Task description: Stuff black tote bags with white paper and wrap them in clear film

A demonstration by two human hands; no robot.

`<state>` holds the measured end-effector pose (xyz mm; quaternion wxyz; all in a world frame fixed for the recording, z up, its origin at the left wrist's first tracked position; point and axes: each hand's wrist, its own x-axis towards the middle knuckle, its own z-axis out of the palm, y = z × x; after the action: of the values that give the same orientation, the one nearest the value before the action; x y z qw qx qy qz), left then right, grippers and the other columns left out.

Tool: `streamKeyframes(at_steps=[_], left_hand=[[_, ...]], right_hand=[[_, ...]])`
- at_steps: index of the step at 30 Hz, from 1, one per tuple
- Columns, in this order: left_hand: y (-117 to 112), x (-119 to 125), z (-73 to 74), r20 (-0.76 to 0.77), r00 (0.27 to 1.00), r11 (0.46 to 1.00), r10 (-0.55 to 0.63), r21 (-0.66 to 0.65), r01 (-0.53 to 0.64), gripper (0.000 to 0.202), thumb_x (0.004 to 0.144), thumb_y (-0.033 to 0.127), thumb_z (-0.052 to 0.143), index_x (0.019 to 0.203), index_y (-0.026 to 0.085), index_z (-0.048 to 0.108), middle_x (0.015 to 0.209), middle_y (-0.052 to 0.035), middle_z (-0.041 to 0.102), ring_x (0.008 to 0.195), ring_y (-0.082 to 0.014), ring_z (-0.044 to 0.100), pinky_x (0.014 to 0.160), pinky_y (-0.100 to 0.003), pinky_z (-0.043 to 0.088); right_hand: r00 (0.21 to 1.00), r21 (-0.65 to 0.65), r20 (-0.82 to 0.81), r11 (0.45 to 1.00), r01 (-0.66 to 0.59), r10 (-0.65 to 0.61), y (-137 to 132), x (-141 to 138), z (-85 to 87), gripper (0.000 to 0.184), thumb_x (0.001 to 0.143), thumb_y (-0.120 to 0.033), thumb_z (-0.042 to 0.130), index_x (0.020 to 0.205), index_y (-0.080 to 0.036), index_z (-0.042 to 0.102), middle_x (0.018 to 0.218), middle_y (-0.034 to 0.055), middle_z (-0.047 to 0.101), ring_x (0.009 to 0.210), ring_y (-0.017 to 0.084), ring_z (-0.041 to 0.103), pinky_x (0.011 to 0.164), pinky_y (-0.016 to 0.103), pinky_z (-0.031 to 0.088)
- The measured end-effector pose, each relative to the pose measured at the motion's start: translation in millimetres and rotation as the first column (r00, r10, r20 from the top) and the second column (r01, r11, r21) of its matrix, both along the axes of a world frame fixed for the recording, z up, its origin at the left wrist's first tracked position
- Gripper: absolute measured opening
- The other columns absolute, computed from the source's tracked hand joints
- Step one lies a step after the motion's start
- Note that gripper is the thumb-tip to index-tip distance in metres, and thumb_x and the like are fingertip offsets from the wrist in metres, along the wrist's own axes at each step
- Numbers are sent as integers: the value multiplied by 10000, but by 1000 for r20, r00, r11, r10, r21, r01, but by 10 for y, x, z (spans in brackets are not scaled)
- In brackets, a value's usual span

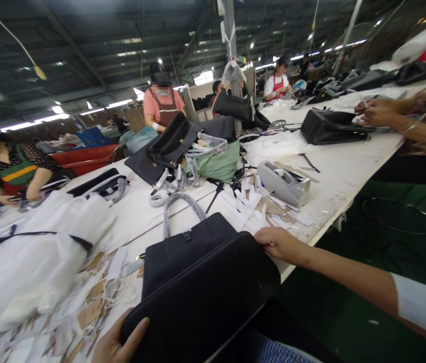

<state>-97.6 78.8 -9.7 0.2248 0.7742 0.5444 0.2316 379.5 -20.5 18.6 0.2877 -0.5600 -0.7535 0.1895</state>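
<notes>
A black handbag (201, 292) is at the near edge of the white worktable (333, 196), tilted, with its broad smooth panel toward the wearer and its lower part reaching past the table's edge. The left hand (120, 340) grips the bag's near left corner, thumb pressed on the panel and the other fingers mostly hidden behind it. The right hand (281, 244) grasps the far right edge, its fingers curled around the side. The bag's carrying handle (182, 196), wrapped in translucent plastic, arches up from the far side and leans away over the table.

Just beyond the right hand are a gray tape dispenser (279, 181) and a litter of white paper strips (246, 204). To the left of the bag, brown tags (90, 312) lie among more scraps, next to a bulging white plastic bag (46, 257) with a dark strap across it. Farther up the table, several black handbags (175, 146) are heaped beside a green plastic bag (222, 166). At the right, a co-worker's hands (381, 111) are at another black handbag (326, 126) (whatever the fingers hold there is too small to tell)
</notes>
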Motion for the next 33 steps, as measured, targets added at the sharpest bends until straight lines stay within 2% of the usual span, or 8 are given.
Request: streamKeyframes(at_steps=[6,10,15,18,22,24,27,33], left_hand=[[-35,165,101,10,1000,999,-8,-46,8,520,786,699,600,933,220,739,904,-31,756,881,-314,711,785,-380,605],[-100,302,160,53,998,997,22,-75,-18,468,827,626,590,1023,217,705,992,-40,742,955,-294,688,861,-388,566],[-110,358,133,27,999,1000,23,-20,-23,454,882,482,582,1254,224,624,1219,-61,673,1140,-278,624,1018,-422,497],[-202,459,175,-126,992,981,13,196,12,439,942,340,538,1363,218,558,1351,-90,589,1240,-286,550,1078,-470,454],[-475,871,245,-352,923,901,-155,333,278,545,946,36,329,1413,244,518,1530,-53,418,1428,-255,348,1185,-533,311],[-602,1126,237,-381,891,890,-248,274,365,485,977,100,387,1421,249,512,1552,-53,385,1454,-273,299,1196,-548,291],[-696,1388,196,-345,912,925,-222,222,309,489,984,361,560,1456,261,479,1564,-78,358,1456,-333,281,1191,-584,283],[-685,1410,174,-272,940,941,-206,207,267,523,974,439,575,1461,276,474,1558,-69,372,1444,-323,311,1199,-570,268]], right_hand=[[966,-306,-245,952,-1,-78,-116,30,81,474,980,-518,418,1251,-241,690,1166,54,713,1095,284,646,994,415,485],[945,-344,-160,914,217,-285,-186,-86,-8,709,914,-714,415,1400,-219,558,1342,88,617,1174,339,590,1040,476,443],[930,-219,58,905,366,-362,-83,-228,-204,633,872,-746,459,1148,-202,628,1124,101,675,976,316,624,881,455,480],[939,-242,90,908,343,-331,0,-209,-209,565,864,-738,455,1004,-222,634,995,74,682,898,300,630,794,430,488],[946,-250,98,912,324,-309,59,-168,-180,546,852,-740,466,900,-224,636,859,58,679,803,283,638,734,405,503],[944,-241,91,913,330,-317,71,-166,-183,544,849,-739,481,909,-225,649,870,59,692,809,286,649,745,412,518],[928,-241,42,898,368,-370,40,-174,-202,564,812,-738,526,979,-217,665,952,89,715,853,315,673,788,453,547],[747,-275,-313,809,520,-587,-395,-230,-257,630,775,-667,618,1222,-225,578,1248,140,650,1082,368,651,964,518,542]])
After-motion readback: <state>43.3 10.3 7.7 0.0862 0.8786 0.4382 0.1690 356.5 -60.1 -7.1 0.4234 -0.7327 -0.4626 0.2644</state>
